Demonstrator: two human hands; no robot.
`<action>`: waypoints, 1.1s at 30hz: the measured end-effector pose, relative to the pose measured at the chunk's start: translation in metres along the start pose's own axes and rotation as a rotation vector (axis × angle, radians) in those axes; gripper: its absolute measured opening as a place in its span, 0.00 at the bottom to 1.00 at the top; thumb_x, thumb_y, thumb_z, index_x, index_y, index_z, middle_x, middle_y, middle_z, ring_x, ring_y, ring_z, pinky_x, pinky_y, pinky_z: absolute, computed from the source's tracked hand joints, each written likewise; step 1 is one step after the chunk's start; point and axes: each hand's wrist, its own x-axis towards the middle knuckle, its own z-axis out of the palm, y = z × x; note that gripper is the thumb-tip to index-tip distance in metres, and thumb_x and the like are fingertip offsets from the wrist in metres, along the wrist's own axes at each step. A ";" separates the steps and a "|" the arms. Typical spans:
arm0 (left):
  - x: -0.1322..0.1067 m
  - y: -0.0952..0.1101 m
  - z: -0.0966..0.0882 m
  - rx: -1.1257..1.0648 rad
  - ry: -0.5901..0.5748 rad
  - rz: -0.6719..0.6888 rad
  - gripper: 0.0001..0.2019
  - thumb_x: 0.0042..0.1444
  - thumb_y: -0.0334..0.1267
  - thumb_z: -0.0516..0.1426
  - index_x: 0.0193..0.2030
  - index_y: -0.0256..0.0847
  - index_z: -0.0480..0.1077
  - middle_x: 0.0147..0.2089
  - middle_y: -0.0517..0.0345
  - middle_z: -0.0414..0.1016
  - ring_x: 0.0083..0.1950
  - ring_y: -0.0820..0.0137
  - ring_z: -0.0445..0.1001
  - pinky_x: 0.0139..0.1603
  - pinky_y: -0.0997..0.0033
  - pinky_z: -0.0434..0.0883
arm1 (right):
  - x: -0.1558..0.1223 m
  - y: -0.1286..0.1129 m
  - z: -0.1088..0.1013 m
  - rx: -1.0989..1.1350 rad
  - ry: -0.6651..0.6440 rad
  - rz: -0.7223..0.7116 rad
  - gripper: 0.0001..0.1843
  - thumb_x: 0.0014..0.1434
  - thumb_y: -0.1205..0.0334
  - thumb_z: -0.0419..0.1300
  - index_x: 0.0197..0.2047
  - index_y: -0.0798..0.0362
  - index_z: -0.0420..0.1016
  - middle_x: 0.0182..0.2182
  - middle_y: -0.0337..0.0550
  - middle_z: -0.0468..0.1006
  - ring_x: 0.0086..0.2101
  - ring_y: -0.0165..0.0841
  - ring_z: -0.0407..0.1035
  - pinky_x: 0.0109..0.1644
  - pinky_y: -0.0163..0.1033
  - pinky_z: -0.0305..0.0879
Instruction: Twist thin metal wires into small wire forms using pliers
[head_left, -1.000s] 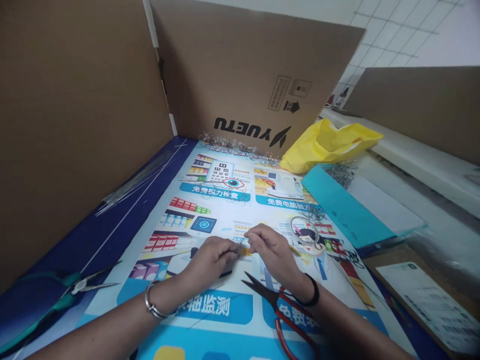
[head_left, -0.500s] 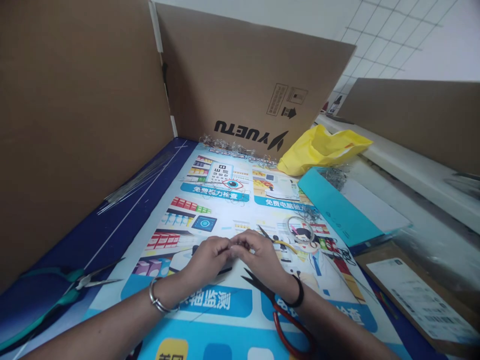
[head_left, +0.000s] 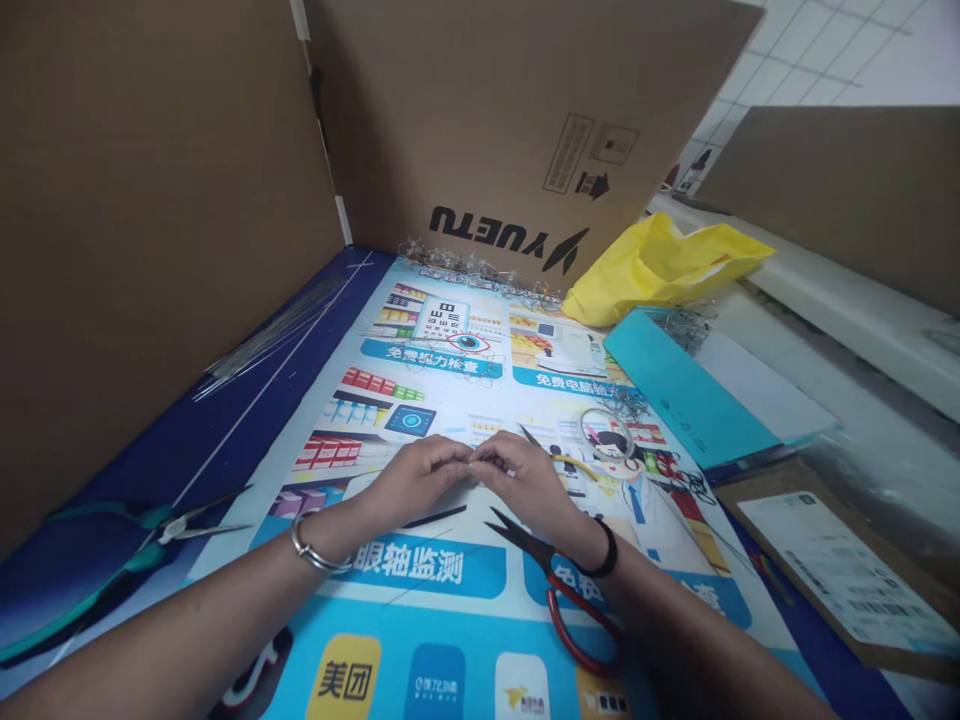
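In the head view, the left hand (head_left: 427,475) and right hand (head_left: 525,480) meet at curled fingertips; how tightly they close, or on what, I cannot tell. Apparently fine fingertip work, the next move calling for steadiness. Red-handled scissors (head_left: 551,572) lie just nearside of the right hand; beyond it, rightward, a wire tangle (head_left: 684,328) rests on a turquoise folder (head_left: 675,390), near a yellow bag (head_left: 660,270), contents hidden.

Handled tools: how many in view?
3: teal-handled pliers at left, red-handled scissors near the right hand, a yellow-handled tool beyond it. Others may be hidden.
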 end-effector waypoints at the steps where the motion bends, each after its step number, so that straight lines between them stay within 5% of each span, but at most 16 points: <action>1: 0.000 0.000 -0.001 -0.008 -0.003 -0.003 0.09 0.57 0.38 0.52 0.38 0.43 0.73 0.37 0.60 0.76 0.41 0.69 0.71 0.43 0.71 0.66 | 0.000 0.001 0.001 0.001 0.003 -0.008 0.03 0.54 0.67 0.59 0.30 0.52 0.73 0.27 0.39 0.73 0.30 0.29 0.68 0.36 0.35 0.62; 21: 0.002 -0.005 0.000 0.030 0.024 -0.018 0.10 0.57 0.33 0.50 0.38 0.44 0.73 0.38 0.61 0.76 0.41 0.70 0.71 0.44 0.70 0.65 | -0.003 0.008 0.006 -0.035 0.015 -0.056 0.04 0.56 0.65 0.59 0.31 0.51 0.74 0.29 0.41 0.75 0.33 0.32 0.69 0.39 0.37 0.64; 33: -0.001 0.000 0.001 -0.135 0.123 0.034 0.09 0.55 0.35 0.54 0.40 0.41 0.74 0.40 0.56 0.75 0.43 0.69 0.72 0.47 0.67 0.67 | -0.005 0.016 0.012 -0.090 -0.029 -0.062 0.11 0.56 0.65 0.58 0.23 0.53 0.68 0.23 0.38 0.70 0.28 0.29 0.66 0.32 0.34 0.60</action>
